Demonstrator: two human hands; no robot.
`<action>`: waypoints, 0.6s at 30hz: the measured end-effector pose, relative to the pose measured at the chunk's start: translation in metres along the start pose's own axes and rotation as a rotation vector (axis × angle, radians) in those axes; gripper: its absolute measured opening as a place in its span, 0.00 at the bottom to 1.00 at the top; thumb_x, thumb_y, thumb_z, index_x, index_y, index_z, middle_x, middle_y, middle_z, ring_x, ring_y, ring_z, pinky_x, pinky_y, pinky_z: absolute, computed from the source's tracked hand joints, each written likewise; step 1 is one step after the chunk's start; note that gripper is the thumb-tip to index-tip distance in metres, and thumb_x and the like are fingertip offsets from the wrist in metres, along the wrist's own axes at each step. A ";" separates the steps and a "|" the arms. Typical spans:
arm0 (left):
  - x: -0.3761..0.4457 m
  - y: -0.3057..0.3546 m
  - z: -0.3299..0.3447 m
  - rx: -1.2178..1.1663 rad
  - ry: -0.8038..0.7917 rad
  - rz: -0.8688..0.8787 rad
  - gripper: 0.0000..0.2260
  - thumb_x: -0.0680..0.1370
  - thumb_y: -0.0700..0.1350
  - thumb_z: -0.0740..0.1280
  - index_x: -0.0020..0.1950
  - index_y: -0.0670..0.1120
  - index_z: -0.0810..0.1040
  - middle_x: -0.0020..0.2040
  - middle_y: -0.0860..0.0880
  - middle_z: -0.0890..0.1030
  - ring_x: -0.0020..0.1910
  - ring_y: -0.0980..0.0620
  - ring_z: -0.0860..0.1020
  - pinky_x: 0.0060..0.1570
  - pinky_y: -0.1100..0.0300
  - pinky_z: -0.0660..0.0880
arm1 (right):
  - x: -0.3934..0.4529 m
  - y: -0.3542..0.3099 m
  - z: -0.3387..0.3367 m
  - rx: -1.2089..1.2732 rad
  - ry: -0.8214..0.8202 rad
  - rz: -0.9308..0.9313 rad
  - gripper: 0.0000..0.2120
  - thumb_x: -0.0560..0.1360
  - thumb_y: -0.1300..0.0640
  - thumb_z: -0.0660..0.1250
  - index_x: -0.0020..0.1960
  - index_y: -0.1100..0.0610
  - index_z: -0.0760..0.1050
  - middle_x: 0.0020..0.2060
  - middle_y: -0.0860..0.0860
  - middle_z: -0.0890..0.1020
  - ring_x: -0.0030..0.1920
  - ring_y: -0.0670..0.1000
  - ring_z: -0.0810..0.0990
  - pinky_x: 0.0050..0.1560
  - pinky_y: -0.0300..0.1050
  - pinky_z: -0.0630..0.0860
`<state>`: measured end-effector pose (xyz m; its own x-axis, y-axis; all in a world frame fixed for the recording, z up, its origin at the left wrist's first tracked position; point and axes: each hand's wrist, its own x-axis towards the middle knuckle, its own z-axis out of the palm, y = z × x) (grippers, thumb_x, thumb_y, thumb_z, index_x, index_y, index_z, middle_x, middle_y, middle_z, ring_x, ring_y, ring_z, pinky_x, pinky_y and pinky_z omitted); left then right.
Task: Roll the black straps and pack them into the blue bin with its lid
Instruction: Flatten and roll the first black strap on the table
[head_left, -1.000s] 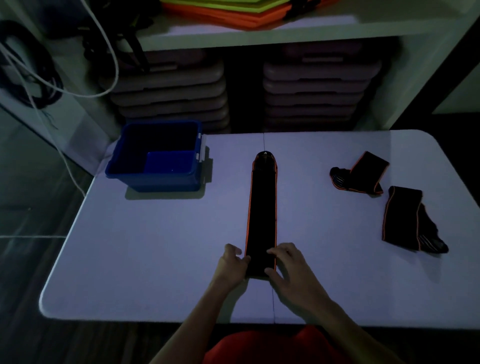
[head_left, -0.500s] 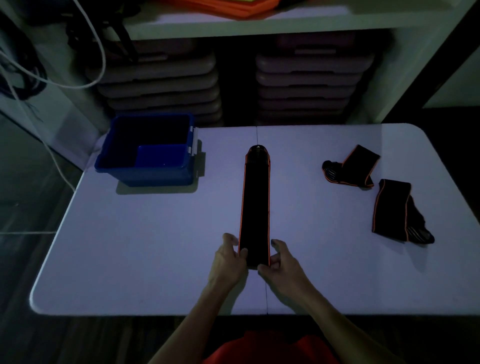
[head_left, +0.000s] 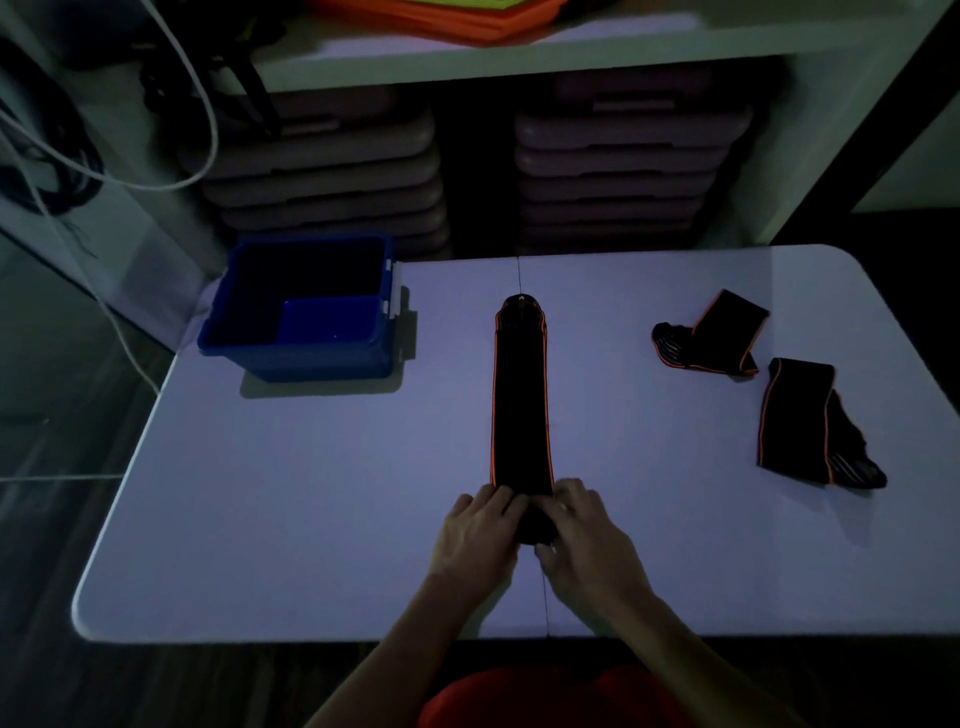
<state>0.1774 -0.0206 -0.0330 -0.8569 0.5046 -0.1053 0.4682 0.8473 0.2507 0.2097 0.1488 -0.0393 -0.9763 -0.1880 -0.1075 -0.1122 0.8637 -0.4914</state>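
The strap (head_left: 521, 405) lies flat down the middle of the table (head_left: 311, 493), running near to far, and both hands are on its near end. Left hand (head_left: 480, 532) and right hand (head_left: 584, 535) have fingers curled over the near end, pinching it from either side. Risk now: uneven pressure skews the roll sideways, or a loose core lets it spring open. Two folded straps (head_left: 714, 335) (head_left: 802, 423) wait at the right, well apart. The bin (head_left: 306, 358) sits open far left; in this dim light I can't pick out its lid.
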 end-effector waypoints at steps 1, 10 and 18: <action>0.001 -0.001 0.000 0.018 0.005 0.014 0.19 0.64 0.45 0.71 0.54 0.49 0.79 0.48 0.52 0.80 0.47 0.49 0.80 0.41 0.57 0.75 | 0.000 0.001 0.002 -0.039 -0.016 -0.036 0.28 0.73 0.49 0.70 0.71 0.45 0.65 0.68 0.44 0.65 0.62 0.46 0.69 0.47 0.42 0.81; 0.003 -0.012 0.008 0.095 0.019 0.181 0.17 0.65 0.44 0.66 0.53 0.43 0.81 0.46 0.47 0.80 0.46 0.47 0.79 0.38 0.56 0.76 | 0.014 0.000 0.005 -0.195 -0.030 -0.183 0.20 0.71 0.55 0.70 0.63 0.54 0.75 0.58 0.49 0.75 0.58 0.50 0.74 0.48 0.40 0.78; 0.013 -0.023 0.000 0.071 0.010 0.232 0.10 0.69 0.44 0.60 0.44 0.46 0.80 0.37 0.49 0.79 0.35 0.51 0.78 0.31 0.60 0.75 | 0.019 0.010 0.004 -0.045 -0.032 -0.160 0.16 0.77 0.53 0.56 0.62 0.54 0.73 0.55 0.49 0.79 0.54 0.48 0.76 0.52 0.42 0.77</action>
<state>0.1558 -0.0334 -0.0404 -0.7266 0.6857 -0.0429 0.6664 0.7185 0.1991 0.1909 0.1518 -0.0498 -0.9389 -0.3392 -0.0592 -0.2747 0.8415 -0.4653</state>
